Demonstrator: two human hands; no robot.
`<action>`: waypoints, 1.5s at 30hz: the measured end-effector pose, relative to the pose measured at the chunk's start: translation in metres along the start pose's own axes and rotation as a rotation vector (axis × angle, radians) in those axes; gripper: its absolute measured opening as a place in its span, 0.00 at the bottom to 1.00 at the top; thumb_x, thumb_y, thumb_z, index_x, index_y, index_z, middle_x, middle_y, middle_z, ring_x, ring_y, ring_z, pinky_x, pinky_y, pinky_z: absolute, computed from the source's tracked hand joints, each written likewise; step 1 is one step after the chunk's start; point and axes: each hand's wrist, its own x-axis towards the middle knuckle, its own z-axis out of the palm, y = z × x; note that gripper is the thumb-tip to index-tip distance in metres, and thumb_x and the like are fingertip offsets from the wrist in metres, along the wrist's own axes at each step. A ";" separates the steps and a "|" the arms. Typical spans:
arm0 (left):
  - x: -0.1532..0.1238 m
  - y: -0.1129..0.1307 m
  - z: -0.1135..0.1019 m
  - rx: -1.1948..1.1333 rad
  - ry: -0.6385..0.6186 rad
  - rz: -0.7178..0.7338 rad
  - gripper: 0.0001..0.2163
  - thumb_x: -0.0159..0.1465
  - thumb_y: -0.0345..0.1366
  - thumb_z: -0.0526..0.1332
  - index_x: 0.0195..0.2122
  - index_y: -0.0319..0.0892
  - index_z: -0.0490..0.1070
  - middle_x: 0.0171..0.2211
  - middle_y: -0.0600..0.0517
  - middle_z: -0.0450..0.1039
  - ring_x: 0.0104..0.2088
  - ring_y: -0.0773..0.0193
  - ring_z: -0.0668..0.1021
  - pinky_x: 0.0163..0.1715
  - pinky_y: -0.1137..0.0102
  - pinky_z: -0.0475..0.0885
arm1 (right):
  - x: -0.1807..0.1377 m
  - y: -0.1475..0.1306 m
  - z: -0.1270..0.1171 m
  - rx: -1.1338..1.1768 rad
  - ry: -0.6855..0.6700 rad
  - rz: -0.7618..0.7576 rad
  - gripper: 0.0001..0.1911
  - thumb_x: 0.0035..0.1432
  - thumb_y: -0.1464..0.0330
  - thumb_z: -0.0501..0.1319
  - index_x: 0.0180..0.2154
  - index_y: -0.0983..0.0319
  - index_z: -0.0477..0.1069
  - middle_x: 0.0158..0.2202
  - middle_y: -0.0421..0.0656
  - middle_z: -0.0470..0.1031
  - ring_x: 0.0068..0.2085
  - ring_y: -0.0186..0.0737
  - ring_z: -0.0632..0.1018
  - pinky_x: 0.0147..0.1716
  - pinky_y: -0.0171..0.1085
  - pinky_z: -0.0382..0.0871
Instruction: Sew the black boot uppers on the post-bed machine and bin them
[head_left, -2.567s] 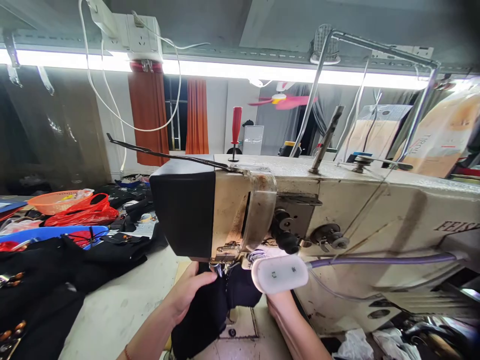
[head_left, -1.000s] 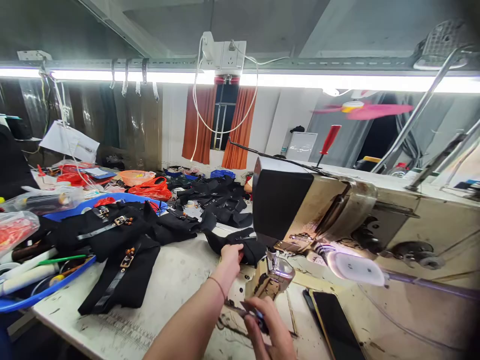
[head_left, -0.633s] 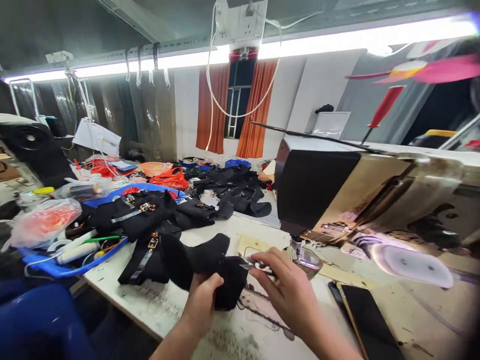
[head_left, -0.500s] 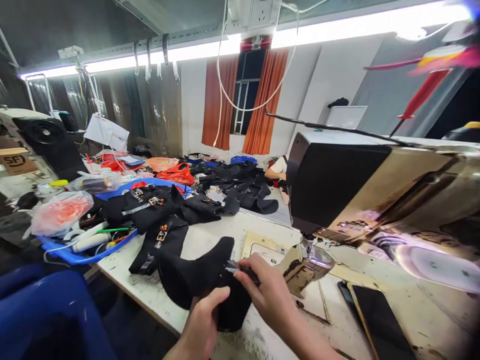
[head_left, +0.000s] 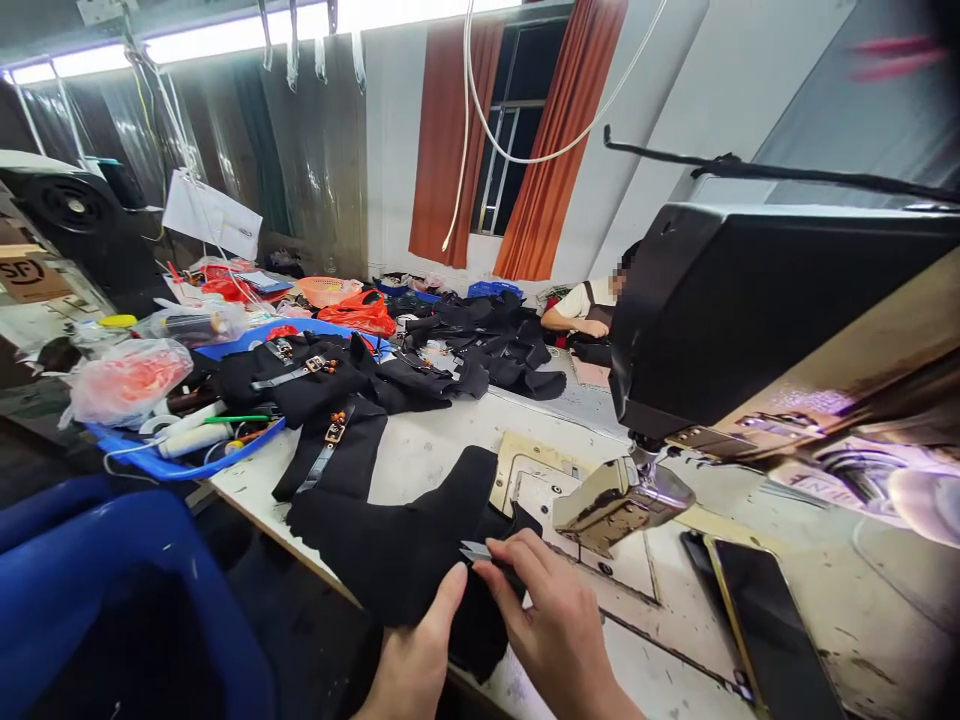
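A black fabric piece (head_left: 409, 540) lies over the near edge of the white worktable (head_left: 442, 450). My left hand (head_left: 420, 650) holds its lower edge, thumb up against the cloth. My right hand (head_left: 559, 625) is closed on small metal thread snips (head_left: 480, 553), their tips at the fabric's edge. Just to the right stands the sewing machine (head_left: 765, 320) with its metal presser foot (head_left: 622, 495).
More black pieces with buckles (head_left: 322, 385) are piled on the table behind. A blue tray (head_left: 180, 455) of tools and plastic bags sits at left, a blue bin (head_left: 97, 610) below it. A phone (head_left: 769, 630) lies at right. Another person (head_left: 592, 310) sits at the far side.
My left hand pulled the black piece away from the machine to the table's near edge. My right hand picked up snips and brought them to the fabric. The view swung left and down.
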 end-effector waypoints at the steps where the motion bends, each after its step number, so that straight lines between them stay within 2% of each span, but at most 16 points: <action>1: -0.001 0.000 -0.001 0.041 0.007 0.018 0.19 0.55 0.45 0.68 0.43 0.38 0.78 0.48 0.44 0.78 0.55 0.49 0.74 0.61 0.56 0.64 | 0.000 -0.002 0.001 -0.017 0.013 0.000 0.09 0.67 0.65 0.55 0.37 0.61 0.71 0.28 0.40 0.72 0.27 0.34 0.75 0.25 0.31 0.64; 7: -0.004 0.003 -0.009 0.337 -0.003 0.200 0.16 0.53 0.46 0.68 0.39 0.44 0.80 0.44 0.48 0.80 0.53 0.50 0.76 0.63 0.57 0.62 | -0.004 -0.008 0.003 -0.109 0.100 0.028 0.11 0.67 0.64 0.55 0.34 0.60 0.72 0.27 0.39 0.73 0.26 0.33 0.74 0.24 0.31 0.61; 13: -0.002 0.003 -0.011 0.557 0.032 0.295 0.15 0.56 0.46 0.65 0.40 0.44 0.80 0.43 0.48 0.80 0.51 0.51 0.77 0.64 0.54 0.59 | -0.009 -0.012 -0.002 -0.123 0.129 0.022 0.11 0.67 0.64 0.55 0.36 0.61 0.72 0.28 0.40 0.73 0.27 0.33 0.74 0.26 0.31 0.63; 17: -0.007 0.001 -0.007 0.689 0.067 0.413 0.15 0.57 0.46 0.64 0.41 0.45 0.80 0.44 0.48 0.80 0.52 0.49 0.77 0.62 0.54 0.62 | -0.011 -0.013 -0.002 -0.159 0.126 0.038 0.10 0.66 0.64 0.56 0.36 0.61 0.73 0.29 0.41 0.74 0.27 0.34 0.75 0.25 0.31 0.62; 21: -0.009 -0.004 -0.007 0.702 0.097 0.483 0.16 0.58 0.48 0.62 0.42 0.47 0.79 0.44 0.50 0.80 0.51 0.50 0.77 0.60 0.55 0.66 | -0.012 -0.013 -0.002 -0.163 0.150 0.040 0.10 0.66 0.65 0.56 0.36 0.61 0.73 0.28 0.41 0.74 0.27 0.34 0.74 0.25 0.31 0.62; 25: -0.005 -0.003 -0.011 0.693 0.014 0.460 0.16 0.56 0.49 0.64 0.40 0.46 0.80 0.42 0.49 0.81 0.49 0.50 0.78 0.58 0.57 0.69 | -0.014 -0.011 -0.001 -0.138 0.127 0.059 0.09 0.66 0.65 0.56 0.36 0.61 0.73 0.28 0.41 0.73 0.27 0.34 0.75 0.26 0.31 0.63; 30: -0.003 -0.003 -0.011 0.651 0.001 0.384 0.17 0.56 0.48 0.65 0.41 0.45 0.79 0.42 0.48 0.81 0.52 0.50 0.77 0.60 0.56 0.67 | -0.016 -0.009 -0.001 -0.100 0.114 0.076 0.10 0.66 0.64 0.56 0.36 0.61 0.73 0.28 0.40 0.73 0.27 0.33 0.75 0.25 0.29 0.64; 36: -0.011 -0.010 -0.003 0.491 0.102 0.315 0.14 0.54 0.45 0.67 0.39 0.46 0.79 0.45 0.48 0.80 0.58 0.47 0.72 0.63 0.56 0.61 | -0.015 -0.006 -0.002 -0.127 0.136 0.102 0.12 0.66 0.63 0.55 0.34 0.60 0.73 0.27 0.41 0.74 0.26 0.33 0.75 0.24 0.30 0.63; 40: -0.014 -0.010 0.000 0.393 0.140 0.316 0.12 0.54 0.43 0.68 0.39 0.49 0.79 0.45 0.50 0.79 0.61 0.48 0.68 0.63 0.56 0.62 | -0.015 -0.007 -0.005 -0.124 0.157 0.090 0.10 0.66 0.63 0.56 0.36 0.60 0.72 0.29 0.43 0.75 0.28 0.35 0.76 0.25 0.31 0.65; 45: -0.013 -0.009 0.002 0.432 0.160 0.327 0.13 0.51 0.44 0.69 0.37 0.48 0.79 0.47 0.50 0.79 0.62 0.45 0.65 0.62 0.57 0.63 | -0.015 -0.009 -0.008 -0.118 0.156 0.064 0.09 0.65 0.64 0.56 0.36 0.60 0.72 0.30 0.43 0.75 0.28 0.35 0.77 0.25 0.31 0.65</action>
